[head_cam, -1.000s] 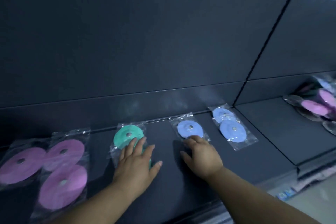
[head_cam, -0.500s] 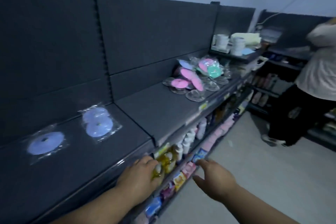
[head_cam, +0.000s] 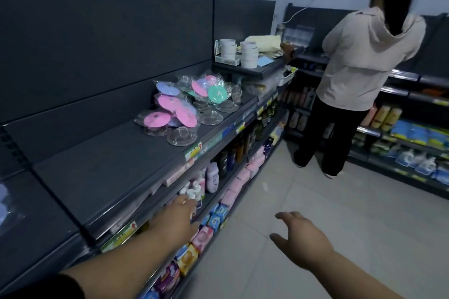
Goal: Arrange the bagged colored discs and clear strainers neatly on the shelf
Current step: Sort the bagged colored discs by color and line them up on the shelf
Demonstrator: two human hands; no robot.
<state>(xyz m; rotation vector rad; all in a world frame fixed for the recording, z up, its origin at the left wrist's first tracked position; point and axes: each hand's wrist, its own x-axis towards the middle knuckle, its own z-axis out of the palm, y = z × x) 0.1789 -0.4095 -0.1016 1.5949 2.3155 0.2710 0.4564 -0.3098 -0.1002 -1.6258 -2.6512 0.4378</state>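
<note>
A loose pile of bagged discs lies on the dark top shelf (head_cam: 104, 167) toward its far end: pink discs (head_cam: 170, 109), a teal disc (head_cam: 217, 94) and a lilac disc (head_cam: 167, 88). Clear strainers (head_cam: 181, 138) lie around and under the pile. A bagged lilac disc (head_cam: 3, 204) shows at the left edge. My left hand (head_cam: 176, 221) hangs in front of the shelf's front edge, fingers relaxed, holding nothing. My right hand (head_cam: 300, 238) is out over the floor, fingers spread, empty. Both hands are well short of the pile.
Lower shelves hold bottles (head_cam: 212, 177) and pink packs (head_cam: 239, 177). A raised shelf past the pile carries white rolls (head_cam: 249, 54). A person in a beige hoodie (head_cam: 364, 60) stands at the far shelves on the right. Grey tiled floor (head_cam: 315, 189) lies between.
The view has swung right from the laid-out discs toward the pile. Both hands left the discs and now hang empty in front of the shelf; the pile is closer.
</note>
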